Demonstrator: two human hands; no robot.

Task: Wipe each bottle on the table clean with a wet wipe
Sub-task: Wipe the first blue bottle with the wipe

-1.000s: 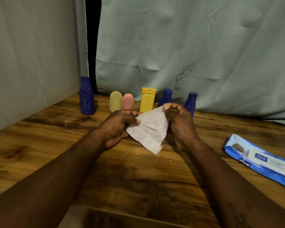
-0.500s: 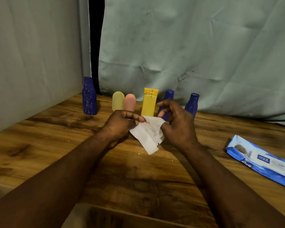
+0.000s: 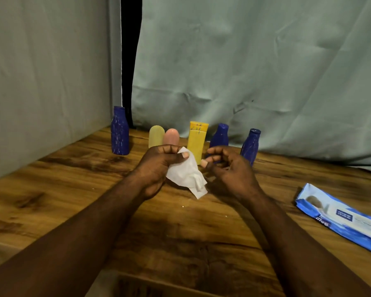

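— Where is the wipe?

— In my left hand (image 3: 156,168). Thumb and fingers pinch the wet wipe (image 3: 186,175) near its upper edge, and the rest hangs crumpled in front of the yellow tube (image 3: 198,142), off the tabletop (image 3: 180,232). My right hand (image 3: 231,170) is just beside it, fingers loosely curled, holding nothing.

— What worries you?

— The row. The pink bottle (image 3: 171,137) and the pale yellow bottle (image 3: 156,137) stand side by side just left of the tube. The blue bottle (image 3: 220,135) is just right of it, the second blue bottle (image 3: 251,144) is beyond that, and the tall blue bottle (image 3: 120,133) is well to the left. If I push in one-handed, I think a light bottle could tip and take its neighbour down with it.

— And the wipe itself?

— It's bunched and held by one pinch. It could slip onto the tabletop, or smear rather than clean, unless I spread it. My free hand should steady each bottle.

— Spare wipes?

— The wipes pack (image 3: 341,219) lies far right of the tube, nearer me.
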